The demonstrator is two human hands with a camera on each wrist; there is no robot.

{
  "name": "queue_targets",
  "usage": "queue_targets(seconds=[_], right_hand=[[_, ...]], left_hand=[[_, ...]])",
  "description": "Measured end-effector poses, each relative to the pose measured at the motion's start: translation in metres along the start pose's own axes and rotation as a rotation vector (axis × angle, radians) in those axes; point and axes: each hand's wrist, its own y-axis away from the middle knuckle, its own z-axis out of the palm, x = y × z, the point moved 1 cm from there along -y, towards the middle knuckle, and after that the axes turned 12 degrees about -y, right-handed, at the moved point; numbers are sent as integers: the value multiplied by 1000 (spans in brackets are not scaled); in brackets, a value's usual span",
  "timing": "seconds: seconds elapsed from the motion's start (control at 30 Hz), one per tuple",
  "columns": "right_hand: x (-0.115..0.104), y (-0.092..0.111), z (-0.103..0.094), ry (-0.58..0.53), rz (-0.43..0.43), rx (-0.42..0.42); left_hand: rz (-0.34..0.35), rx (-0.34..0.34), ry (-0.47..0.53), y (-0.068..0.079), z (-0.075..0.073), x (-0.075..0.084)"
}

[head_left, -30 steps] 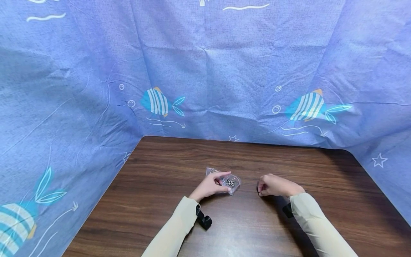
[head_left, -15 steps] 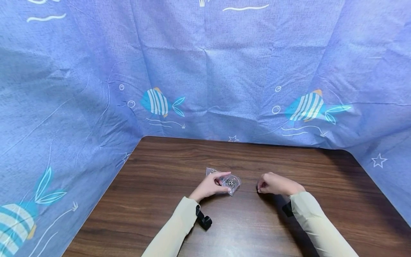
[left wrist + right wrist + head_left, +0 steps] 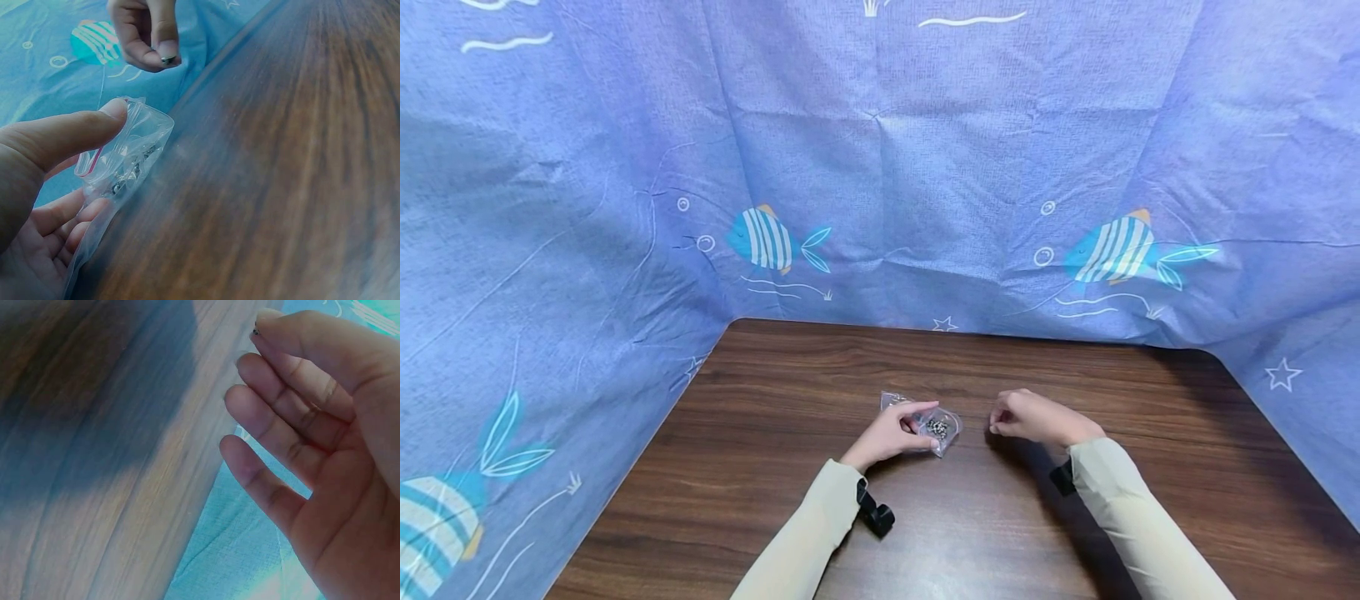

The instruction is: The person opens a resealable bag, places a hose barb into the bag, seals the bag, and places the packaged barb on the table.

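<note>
My left hand (image 3: 883, 435) holds a clear zip bag (image 3: 153, 125), thumb on its upper side and fingers beneath. The bag's mouth, with a red zip line, faces the thumb in the left wrist view. Several small shiny metal pieces (image 3: 937, 428) lie inside. More clear plastic (image 3: 891, 399) shows beyond the back of that hand. To the bag's right, my right hand (image 3: 1037, 417) is just over the table, pinching a tiny dark metal piece (image 3: 167, 60) between thumb and index fingertip. Its other fingers are loosely bent in the right wrist view. The fingertips mostly hide the piece.
The dark wood-grain table (image 3: 790, 367) runs beneath both hands. Behind it and on the left hangs a blue cloth (image 3: 880, 183) printed with fish. Black wrist straps with mounts (image 3: 877, 518) sit below the cuffs.
My right hand has lifted from the table and moved a little left, toward the bag, with the tiny metal piece. My left hand and the bag have stayed in place.
</note>
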Motion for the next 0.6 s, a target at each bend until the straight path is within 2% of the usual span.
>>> queue_targets(seconds=[0.33,0.6], right_hand=[[-10,-12,-2,60,-22,30],[-15,-22,1,52,-43,46]], left_hand=[[-13,-6,1,-1,0,1],[-2,-4,4,0,0,0]])
